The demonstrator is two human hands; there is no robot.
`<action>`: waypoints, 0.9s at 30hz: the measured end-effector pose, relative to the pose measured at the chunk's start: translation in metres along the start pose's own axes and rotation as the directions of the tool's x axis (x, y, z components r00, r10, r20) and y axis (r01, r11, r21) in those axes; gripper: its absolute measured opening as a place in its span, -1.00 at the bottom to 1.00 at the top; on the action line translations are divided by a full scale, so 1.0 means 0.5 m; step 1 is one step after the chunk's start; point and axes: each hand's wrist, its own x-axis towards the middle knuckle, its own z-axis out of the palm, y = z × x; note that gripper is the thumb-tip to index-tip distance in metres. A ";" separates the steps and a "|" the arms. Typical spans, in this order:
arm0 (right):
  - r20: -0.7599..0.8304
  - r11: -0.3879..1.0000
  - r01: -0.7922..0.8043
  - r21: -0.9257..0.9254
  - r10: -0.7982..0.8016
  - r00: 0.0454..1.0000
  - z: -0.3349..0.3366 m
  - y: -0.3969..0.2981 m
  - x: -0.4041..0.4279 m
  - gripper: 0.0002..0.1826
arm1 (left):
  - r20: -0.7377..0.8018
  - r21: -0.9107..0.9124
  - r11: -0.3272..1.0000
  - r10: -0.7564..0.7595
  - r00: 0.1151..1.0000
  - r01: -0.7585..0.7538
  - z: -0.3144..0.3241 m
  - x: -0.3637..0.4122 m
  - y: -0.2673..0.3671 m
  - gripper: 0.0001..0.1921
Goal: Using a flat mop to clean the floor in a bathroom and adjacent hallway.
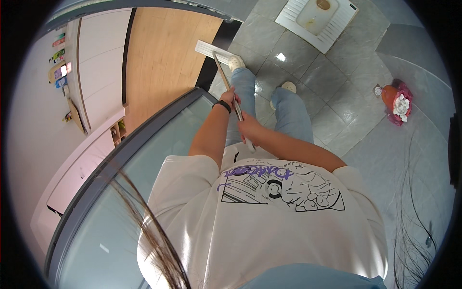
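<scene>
My left hand grips the middle of a long pole, a black band around its wrist. Closer to my body, my right hand holds the same pole near its upper end. The pole slants away from my waist to a white flat mop head. This head spans the black threshold strip, one end over the wooden floor and the other beside my left shoe. Whether it touches the shoe, I cannot tell. My right shoe stands on the grey tile floor.
A squat toilet is set in the tiles ahead. An orange waste bin with a pink bag and white paper stands at right, by a floor drain. A framed glass door is on my left; beyond it runs a white cabinet.
</scene>
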 end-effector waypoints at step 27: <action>-0.009 0.987 0.024 -0.157 -0.026 1.000 0.071 -0.077 0.148 -0.68 | -0.039 -0.061 0.998 0.022 0.999 -0.024 -0.087 0.099 0.136 -0.68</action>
